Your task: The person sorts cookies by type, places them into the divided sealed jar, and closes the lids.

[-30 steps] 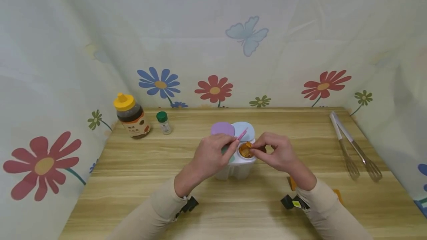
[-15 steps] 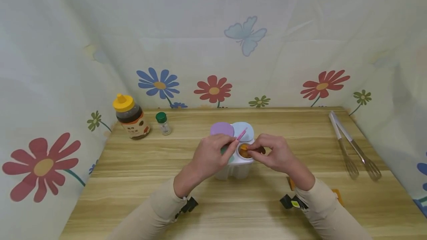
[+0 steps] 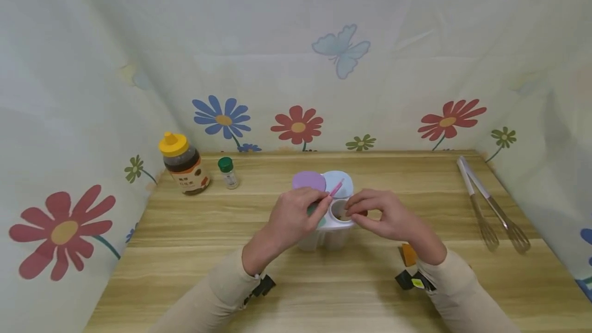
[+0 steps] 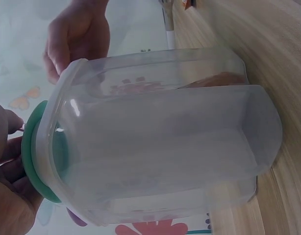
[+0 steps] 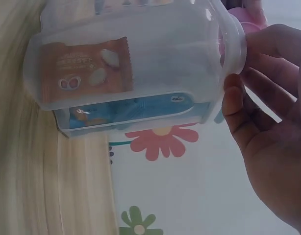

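Observation:
A clear storage box point(image 4: 165, 132) with a white top and several compartments stands on the table. My left hand point(image 3: 296, 215) pinches a pink lid point(image 3: 336, 187), seen edge-on above the box. Its lower fingers are close to the green lid point(image 4: 35, 152). My right hand point(image 3: 381, 215) is at the rim of the uncovered compartment point(image 3: 339, 210), thumb and fingertips right at the edge. Low inside that compartment lies an orange snack packet point(image 5: 87, 68). A purple lid point(image 3: 309, 180) and a light blue lid point(image 3: 339, 183) cover the far compartments. Behind the orange packet a blue packet point(image 5: 126, 112) shows.
A honey bottle point(image 3: 185, 166) with a yellow cap and a green-capped shaker point(image 3: 227, 172) stand at the back left. Metal tongs point(image 3: 492, 204) lie at the right. Another orange packet point(image 3: 409, 254) is on the table beside my right forearm.
My right hand has let go of the orange packet, which went from its fingertips down into the compartment. The right forearm has shifted slightly right; my left hand still holds the pink lid.

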A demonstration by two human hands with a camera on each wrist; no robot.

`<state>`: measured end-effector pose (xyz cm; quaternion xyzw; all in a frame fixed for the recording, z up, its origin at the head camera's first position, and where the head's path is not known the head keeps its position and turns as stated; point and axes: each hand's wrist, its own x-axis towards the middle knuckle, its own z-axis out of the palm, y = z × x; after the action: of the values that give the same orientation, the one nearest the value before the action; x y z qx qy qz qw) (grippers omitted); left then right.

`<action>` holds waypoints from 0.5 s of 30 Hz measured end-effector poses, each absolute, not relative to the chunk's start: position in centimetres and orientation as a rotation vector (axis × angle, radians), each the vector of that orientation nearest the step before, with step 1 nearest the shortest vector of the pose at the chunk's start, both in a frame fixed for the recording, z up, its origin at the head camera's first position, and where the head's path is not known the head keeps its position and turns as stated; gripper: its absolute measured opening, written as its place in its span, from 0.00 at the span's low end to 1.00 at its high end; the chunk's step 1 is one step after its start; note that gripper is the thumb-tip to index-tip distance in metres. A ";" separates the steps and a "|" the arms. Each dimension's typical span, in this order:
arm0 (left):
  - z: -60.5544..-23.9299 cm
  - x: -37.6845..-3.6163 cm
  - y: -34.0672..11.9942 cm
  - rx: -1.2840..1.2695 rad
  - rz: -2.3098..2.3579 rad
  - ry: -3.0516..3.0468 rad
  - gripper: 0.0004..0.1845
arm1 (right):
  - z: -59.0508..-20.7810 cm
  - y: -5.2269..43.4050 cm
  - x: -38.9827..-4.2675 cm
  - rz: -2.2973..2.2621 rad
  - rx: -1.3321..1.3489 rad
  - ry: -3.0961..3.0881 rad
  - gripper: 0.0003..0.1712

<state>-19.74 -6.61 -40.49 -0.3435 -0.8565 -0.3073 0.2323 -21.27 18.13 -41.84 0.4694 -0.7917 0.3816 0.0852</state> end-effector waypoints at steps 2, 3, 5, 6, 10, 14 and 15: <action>-40.4 -19.7 -6.6 -0.939 -0.850 -2.357 0.06 | -41.9 18.2 -21.3 1.190 1.379 -2.350 0.13; -40.4 -19.8 -6.6 -0.935 -0.851 -2.357 0.06 | -41.9 18.2 -21.3 1.202 1.371 -2.344 0.13; -40.3 -19.7 -6.7 -0.930 -0.850 -2.352 0.06 | -41.8 18.1 -21.4 1.219 1.360 -2.336 0.12; -40.3 -19.7 -6.7 -0.929 -0.848 -2.348 0.06 | -41.8 18.1 -21.4 1.217 1.356 -2.330 0.12; -40.2 -19.6 -6.7 -0.935 -0.836 -2.331 0.06 | -41.7 18.3 -21.5 1.208 1.341 -2.287 0.13; -40.2 -19.5 -6.6 -0.942 -0.830 -2.333 0.06 | -41.8 18.7 -21.4 1.210 1.330 -2.199 0.16; -40.2 -19.4 -6.6 -0.941 -0.830 -2.334 0.06 | -41.8 18.8 -21.4 1.205 1.325 -2.185 0.17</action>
<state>-19.43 -6.63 -40.23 -0.3445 -0.8543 -0.3037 0.2434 -21.38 18.83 -41.82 0.4631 -0.7638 0.4212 0.1574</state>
